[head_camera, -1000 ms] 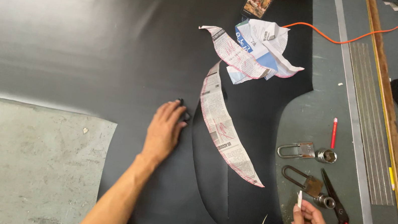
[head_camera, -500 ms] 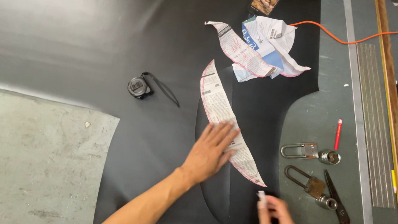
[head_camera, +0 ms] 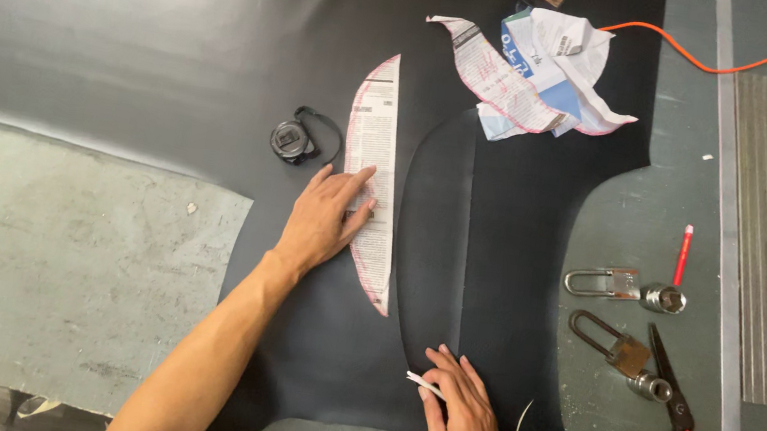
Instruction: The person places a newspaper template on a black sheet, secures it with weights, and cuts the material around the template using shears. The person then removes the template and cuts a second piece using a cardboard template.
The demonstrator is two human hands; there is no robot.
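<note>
While the left hand (head_camera: 324, 223) lies open, pinning the newsprint pattern (head_camera: 374, 175) flat on black sheet (head_camera: 180, 44), the right hand (head_camera: 461, 420) grips white chalk (head_camera: 424, 383) beside a curved cut

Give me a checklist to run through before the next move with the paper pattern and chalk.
1. Left hand flat on the paper pattern: ok.
2. Pattern lies wholly on the black sheet: ok.
3. Right hand holds the white chalk: ok.
4. Chalk tip sharp: cannot tell.
5. Small black tape measure lies off the pattern: ok.
6. Scissors and padlocks lie off the black sheet: ok.
</note>
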